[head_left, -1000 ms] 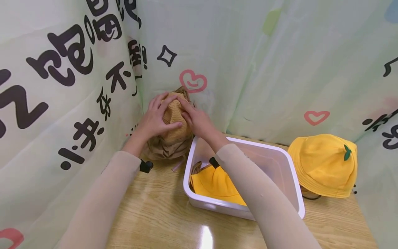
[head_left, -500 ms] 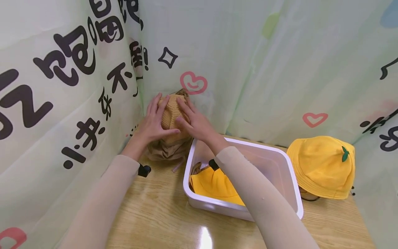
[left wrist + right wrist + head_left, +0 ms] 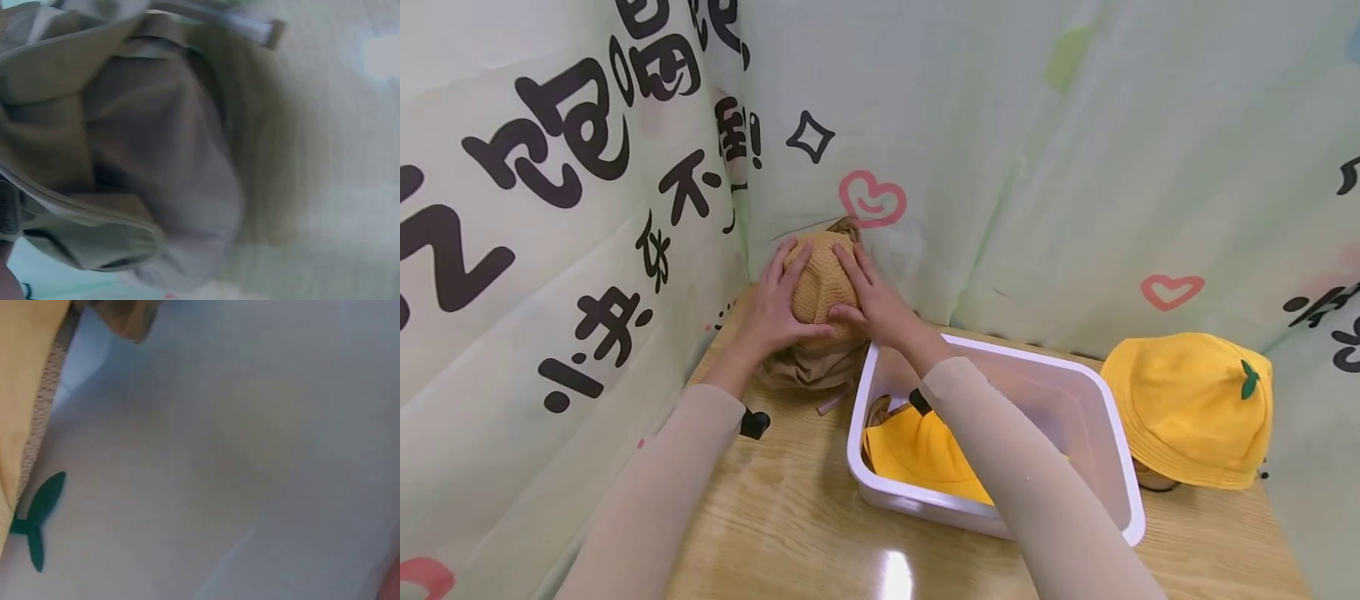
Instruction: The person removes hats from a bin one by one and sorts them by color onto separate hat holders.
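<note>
A tan knitted hat (image 3: 822,279) sits on top of a crumpled brown cloth item (image 3: 808,367) in the left back corner. My left hand (image 3: 775,304) rests on the hat's left side, fingers pointing up over it and thumb across its front. From the right, my right hand (image 3: 883,308) touches it, fingers spread and thumb on the front. In the left wrist view the brown cloth (image 3: 156,144) shows folds and a seamed edge. Its kind is unclear. The right wrist view has part of a yellow hat (image 3: 22,369) with a green sprout (image 3: 40,519); little of my right hand appears there.
A white plastic bin (image 3: 928,502) stands on the wooden table (image 3: 775,517) right of the brown cloth, with yellow fabric (image 3: 917,454) inside. Another yellow bucket hat (image 3: 1191,408) with a green sprout lies beyond the bin's right end. Printed curtains (image 3: 940,125) enclose the left and back.
My fingertips have moved apart from near one another at the hat's top to its two sides. More of the knitted crown shows now, and it looks rounder.
</note>
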The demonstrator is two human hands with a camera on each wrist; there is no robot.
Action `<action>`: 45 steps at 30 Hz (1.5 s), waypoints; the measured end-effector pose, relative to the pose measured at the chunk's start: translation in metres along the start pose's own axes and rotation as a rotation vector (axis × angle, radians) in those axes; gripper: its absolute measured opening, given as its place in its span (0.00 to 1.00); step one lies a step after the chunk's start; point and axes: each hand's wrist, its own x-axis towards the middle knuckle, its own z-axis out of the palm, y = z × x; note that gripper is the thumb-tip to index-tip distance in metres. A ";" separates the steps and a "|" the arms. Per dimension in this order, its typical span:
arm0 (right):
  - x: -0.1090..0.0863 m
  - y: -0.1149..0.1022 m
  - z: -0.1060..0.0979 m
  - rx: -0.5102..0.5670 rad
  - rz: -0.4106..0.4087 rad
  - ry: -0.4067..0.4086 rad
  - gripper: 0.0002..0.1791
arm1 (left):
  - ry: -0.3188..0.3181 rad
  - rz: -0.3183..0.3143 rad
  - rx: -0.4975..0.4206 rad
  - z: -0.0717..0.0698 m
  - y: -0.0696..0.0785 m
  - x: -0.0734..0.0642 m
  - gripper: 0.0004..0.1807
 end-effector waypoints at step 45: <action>-0.008 -0.007 -0.006 -0.015 0.095 -0.049 0.61 | -0.148 0.121 0.180 -0.024 0.012 0.016 0.66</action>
